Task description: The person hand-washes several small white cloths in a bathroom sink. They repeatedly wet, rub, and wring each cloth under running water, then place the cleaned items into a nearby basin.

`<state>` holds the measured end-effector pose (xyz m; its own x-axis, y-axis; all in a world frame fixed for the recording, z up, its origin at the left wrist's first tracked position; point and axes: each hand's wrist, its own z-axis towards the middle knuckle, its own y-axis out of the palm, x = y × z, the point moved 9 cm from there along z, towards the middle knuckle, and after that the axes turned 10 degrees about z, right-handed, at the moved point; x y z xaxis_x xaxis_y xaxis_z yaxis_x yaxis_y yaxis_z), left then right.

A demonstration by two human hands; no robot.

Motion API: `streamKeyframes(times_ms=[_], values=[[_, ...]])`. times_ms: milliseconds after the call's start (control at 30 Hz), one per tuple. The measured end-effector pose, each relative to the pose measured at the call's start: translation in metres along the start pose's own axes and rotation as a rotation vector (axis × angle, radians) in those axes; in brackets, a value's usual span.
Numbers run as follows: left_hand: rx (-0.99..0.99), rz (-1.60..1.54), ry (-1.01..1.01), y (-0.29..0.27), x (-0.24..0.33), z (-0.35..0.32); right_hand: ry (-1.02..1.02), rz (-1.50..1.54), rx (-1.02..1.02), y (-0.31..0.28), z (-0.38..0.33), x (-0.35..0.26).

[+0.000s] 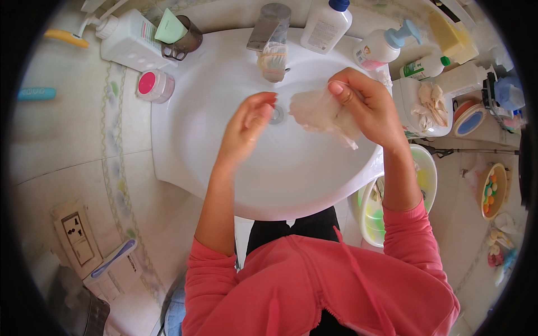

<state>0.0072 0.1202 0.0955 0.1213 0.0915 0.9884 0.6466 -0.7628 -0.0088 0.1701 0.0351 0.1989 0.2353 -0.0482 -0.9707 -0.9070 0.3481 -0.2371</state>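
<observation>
Over the right side of the white washbasin (196, 151), my right hand (367, 106) is closed, thumb against fingers, on a thin, translucent whitish sheet (325, 115). The sheet hangs crumpled and looks soft and wet; whether it is plastic or cloth I cannot tell. My left hand (246, 126) is held above the basin near the drain (276, 115), apart from the sheet. Its fingers are loosely bent and nothing shows in them. Beyond the hands stands the faucet (272, 28), with a whitish wrapping (273, 63) banded round its spout.
On the basin's rim stand a white jug (131, 42), a dark cup (188, 39), a pink-lidded jar (155, 85), a blue-capped bottle (327, 28) and a pump bottle (381, 47). A white bin (412, 92) holding crumpled cloth is at right, above green-white basins (428, 168).
</observation>
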Motion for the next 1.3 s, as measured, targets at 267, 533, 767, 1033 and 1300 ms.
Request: streamKeyframes(times_ms=[267,533,767,1033,1300], values=[[-0.122,0.239,0.200,0.056,0.029,-0.009,-0.292,-0.086,-0.058,0.005,0.000,-0.055],[-0.127,0.024,0.100,0.040,0.051,-0.009,-0.083,0.101,-0.133,0.011,0.003,-0.053],[-0.154,0.110,0.174,0.005,0.062,-0.013,0.251,-0.197,-0.620,0.017,-0.009,0.005],[0.086,0.412,0.046,-0.034,0.050,-0.015,-0.019,-0.375,-0.279,-0.012,0.005,0.029],[0.182,0.994,0.122,-0.065,0.033,-0.022,-0.238,-0.328,0.185,-0.046,0.008,0.020]])
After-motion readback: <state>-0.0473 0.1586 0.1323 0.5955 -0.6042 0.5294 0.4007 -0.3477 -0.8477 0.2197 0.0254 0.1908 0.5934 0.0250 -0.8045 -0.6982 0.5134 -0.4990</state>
